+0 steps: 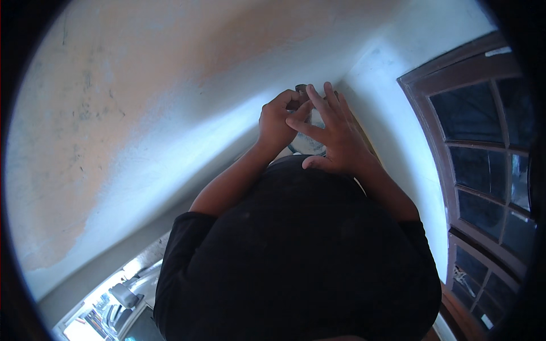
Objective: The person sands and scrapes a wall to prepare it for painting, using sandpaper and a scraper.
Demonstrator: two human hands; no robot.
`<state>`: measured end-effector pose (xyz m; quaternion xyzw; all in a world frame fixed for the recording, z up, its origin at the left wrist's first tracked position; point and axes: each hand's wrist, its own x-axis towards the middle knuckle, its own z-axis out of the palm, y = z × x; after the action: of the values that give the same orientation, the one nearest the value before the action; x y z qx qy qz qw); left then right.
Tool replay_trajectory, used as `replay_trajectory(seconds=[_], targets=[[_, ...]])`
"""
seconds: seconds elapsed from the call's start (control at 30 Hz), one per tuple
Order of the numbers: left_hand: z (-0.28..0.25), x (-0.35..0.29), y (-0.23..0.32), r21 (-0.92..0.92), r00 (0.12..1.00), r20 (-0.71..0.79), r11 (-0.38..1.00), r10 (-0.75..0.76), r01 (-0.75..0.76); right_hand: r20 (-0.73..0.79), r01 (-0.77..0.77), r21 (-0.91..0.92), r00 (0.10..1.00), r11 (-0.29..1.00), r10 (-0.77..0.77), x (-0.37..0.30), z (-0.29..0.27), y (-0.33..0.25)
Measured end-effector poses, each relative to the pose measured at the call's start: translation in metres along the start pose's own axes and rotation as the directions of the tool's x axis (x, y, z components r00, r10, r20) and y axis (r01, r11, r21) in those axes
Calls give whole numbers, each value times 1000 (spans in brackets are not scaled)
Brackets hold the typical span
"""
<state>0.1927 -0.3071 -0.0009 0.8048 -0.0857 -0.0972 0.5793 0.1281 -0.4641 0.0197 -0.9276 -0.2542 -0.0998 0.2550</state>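
The left hand (277, 122) is curled, its fingers bent inward and closed on a small dark grey thing with a rounded end (301, 88), which juts out at the fingertips, past the bent knuckles; most of it is hidden by the fingers, so its kind and material cannot be told. The left forearm comes up from the lower left on a slant toward the middle, with the wrist fairly straight and the back of the hand turned to the left.

The right hand (340, 136) is open, its fingers spread like a fan. Two of them point away from the body, another reaches left across the gap toward the left hand, and the thumb stands out lower down, near the belly. The right forearm slants in from the lower right, so both arms converge in front of the chest. Whether the right fingertips touch the small thing or only overlap it in this view cannot be told.

Below the hands, partly covered by them, shows a pale, round-edged thing (307, 146). The torso wears a black short-sleeved shirt (296, 244). A pale, stained plaster wall (114, 113) rises at the left, and a brown wooden frame with dark glass panes (422, 99) stands at the right
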Motion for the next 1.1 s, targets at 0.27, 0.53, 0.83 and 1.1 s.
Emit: replay_trajectory(seconds=[0.27,0.53,0.83,1.1], targets=[[-6,2,-19,12,999,32,1000,14,-14,9,-91,-133,996,987,93,3,-2,-13],[14,18,-3,-224,926,366,975,89,-5,5,-552,472,781,687,625,-69,5,37],[100,38,-1,-346,622,781,870,59,352,193,-206,975,616,-80,764,-129,5,74],[143,29,13,-387,819,560,836,-122,389,248,-364,931,680,24,690,-144,-36,150]])
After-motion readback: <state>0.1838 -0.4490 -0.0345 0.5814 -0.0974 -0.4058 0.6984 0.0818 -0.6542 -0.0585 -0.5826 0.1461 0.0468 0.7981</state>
